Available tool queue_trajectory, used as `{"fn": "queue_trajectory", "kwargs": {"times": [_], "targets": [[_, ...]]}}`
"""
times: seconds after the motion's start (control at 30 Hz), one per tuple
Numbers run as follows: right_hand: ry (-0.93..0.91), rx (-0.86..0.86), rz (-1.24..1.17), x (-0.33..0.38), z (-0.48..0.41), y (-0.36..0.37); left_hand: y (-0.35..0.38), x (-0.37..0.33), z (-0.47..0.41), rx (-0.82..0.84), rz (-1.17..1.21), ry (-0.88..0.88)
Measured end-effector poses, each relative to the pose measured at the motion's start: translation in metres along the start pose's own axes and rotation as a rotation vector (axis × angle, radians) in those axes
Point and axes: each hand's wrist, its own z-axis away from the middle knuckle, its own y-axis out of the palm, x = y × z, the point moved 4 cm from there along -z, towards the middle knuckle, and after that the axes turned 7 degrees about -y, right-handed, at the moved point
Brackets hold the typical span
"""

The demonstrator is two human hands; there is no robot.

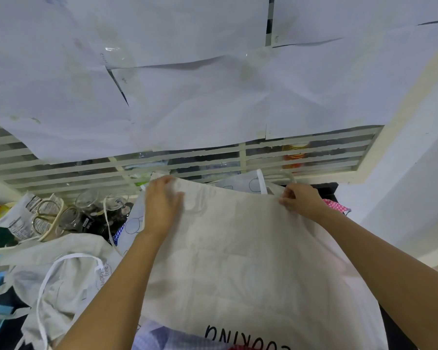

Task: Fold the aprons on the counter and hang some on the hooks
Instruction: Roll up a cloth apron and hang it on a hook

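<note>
**Folding barely begun**

The cream COOKING apron (238,248) lies spread on the bench (329,189). The right grip (301,200) pinches its far right corner. The left grip (162,208) covers the far left corner, though I cannot tell whether it grasps. A crumpled apron (68,269) alongside looks unfolded, and no hooks are in view.

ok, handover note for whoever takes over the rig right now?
Hands: left hand grips the far-left corner of the cream apron; right hand pinches its far-right edge.
Apron is spread out, not yet folded.
A crumpled apron lies to the left, a pink checked cloth beyond the right hand.
Done: nothing folded in view; hooks not visible.
Left: fold this one, then the rest, hang some.
</note>
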Motion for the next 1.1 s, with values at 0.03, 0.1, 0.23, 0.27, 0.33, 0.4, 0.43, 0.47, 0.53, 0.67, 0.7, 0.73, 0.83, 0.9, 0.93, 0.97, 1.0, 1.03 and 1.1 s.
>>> {"fn": "queue_trajectory", "kwargs": {"times": [0.03,0.1,0.23,0.27,0.33,0.4,0.43,0.47,0.53,0.67,0.7,0.73,0.83,0.9,0.93,0.97,1.0,1.03,1.1], "targets": [[-0.01,0.01,0.006,0.001,-0.001,0.0,0.01,-0.016,-0.001,0.097,-0.006,0.101],[-0.047,0.031,0.016,0.005,-0.002,-0.001,0.036,-0.045,-0.005,0.297,-0.073,0.281],[-0.149,0.081,0.043,0.011,-0.003,-0.008,0.089,-0.081,-0.015,0.586,-0.304,0.374],[-0.183,0.103,0.065,0.013,-0.002,-0.01,0.099,-0.084,-0.017,0.639,-0.353,0.367],[-0.232,0.148,0.11,0.014,0.0,-0.013,0.119,-0.086,-0.019,0.724,-0.453,0.364],[-0.235,0.184,0.148,0.012,0.001,-0.018,0.131,-0.078,-0.02,0.783,-0.502,0.342],[-0.226,0.203,0.162,0.009,0.002,-0.021,0.135,-0.073,-0.021,0.8,-0.504,0.332],[-0.213,0.232,0.173,0.004,0.002,-0.022,0.138,-0.067,-0.022,0.819,-0.488,0.318],[-0.195,0.313,0.194,-0.006,0.003,-0.024,0.139,-0.056,-0.022,0.892,-0.437,0.252],[-0.153,0.473,0.281,-0.025,0.003,-0.028,0.129,-0.048,-0.023,0.971,-0.457,0.22],[-0.145,0.514,0.319,-0.028,0.002,-0.03,0.125,-0.051,-0.023,0.94,-0.495,0.265],[-0.144,0.544,0.36,-0.029,0.001,-0.031,0.119,-0.054,-0.023,0.909,-0.508,0.298],[-0.155,0.537,0.432,-0.018,-0.005,-0.042,0.088,-0.065,-0.027,0.847,-0.449,0.314],[-0.174,0.449,0.378,0.001,-0.009,-0.052,0.057,-0.068,-0.033,0.827,-0.449,0.268],[-0.194,0.381,0.334,0.012,-0.013,-0.056,0.041,-0.068,-0.039,0.802,-0.487,0.238],[-0.222,0.301,0.3,0.024,-0.018,-0.058,0.025,-0.066,-0.044,0.756,-0.556,0.202],[-0.257,0.22,0.282,0.037,-0.025,-0.059,0.012,-0.062,-0.051,0.69,-0.634,0.163],[-0.285,0.147,0.278,0.05,-0.032,-0.059,0.001,-0.058,-0.059,0.608,-0.702,0.127],[-0.285,0.057,0.312,0.07,-0.049,-0.053,-0.009,-0.051,-0.07,0.368,-0.761,0.085]]}}
